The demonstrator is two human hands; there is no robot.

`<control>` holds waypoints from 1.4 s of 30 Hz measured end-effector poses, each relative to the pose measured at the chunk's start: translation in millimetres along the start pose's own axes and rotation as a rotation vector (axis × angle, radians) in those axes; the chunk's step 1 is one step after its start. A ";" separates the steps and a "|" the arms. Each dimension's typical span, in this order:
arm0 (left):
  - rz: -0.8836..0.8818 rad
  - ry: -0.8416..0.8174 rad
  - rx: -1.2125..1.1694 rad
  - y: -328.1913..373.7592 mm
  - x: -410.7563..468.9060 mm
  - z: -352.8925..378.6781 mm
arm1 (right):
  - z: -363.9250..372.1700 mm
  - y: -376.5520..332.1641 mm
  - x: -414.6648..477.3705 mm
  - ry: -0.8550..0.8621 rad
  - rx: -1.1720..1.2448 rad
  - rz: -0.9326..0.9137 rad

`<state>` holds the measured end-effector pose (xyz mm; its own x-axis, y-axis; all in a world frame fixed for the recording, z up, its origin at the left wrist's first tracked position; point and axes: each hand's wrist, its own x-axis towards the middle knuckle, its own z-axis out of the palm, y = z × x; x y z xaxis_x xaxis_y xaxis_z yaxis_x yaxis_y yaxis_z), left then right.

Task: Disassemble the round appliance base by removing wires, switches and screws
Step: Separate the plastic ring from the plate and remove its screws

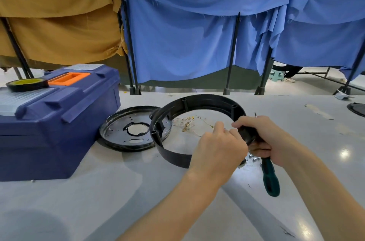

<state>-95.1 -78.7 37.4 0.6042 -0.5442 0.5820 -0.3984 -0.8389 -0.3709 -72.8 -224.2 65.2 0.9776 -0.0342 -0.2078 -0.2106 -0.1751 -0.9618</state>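
Note:
The black plastic ring of the appliance base (197, 102) stands on the table, tilted, its left side lying over a round black metal plate (118, 132). My right hand (264, 140) grips the ring's right side, where a black part bulges from the wall. My left hand (217, 148) is at the same spot, thumb and fingers pinching something small that I cannot make out. Loose thin wires with brass terminals (189, 124) lie on the table inside the ring. A screwdriver with a green handle (271, 177) lies under my right hand. Several small silver screws (254, 158) sit beside it.
A blue toolbox with an orange handle (59, 122) fills the left of the table, with a roll of black tape (26, 84) on its lid. Another dark object (357, 108) shows at the table's right edge. Blue and tan cloth screens hang behind the table.

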 end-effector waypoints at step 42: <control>-0.451 -0.579 -0.115 -129.1 -43.4 69.0 | -17.3 30.4 17.7 -0.023 -0.162 0.223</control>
<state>-22.2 52.6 10.0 0.9806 -0.0911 0.1736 -0.0764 -0.9930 -0.0895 -61.8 -247.2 35.4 0.9063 -0.0675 -0.4172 -0.4156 -0.3209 -0.8511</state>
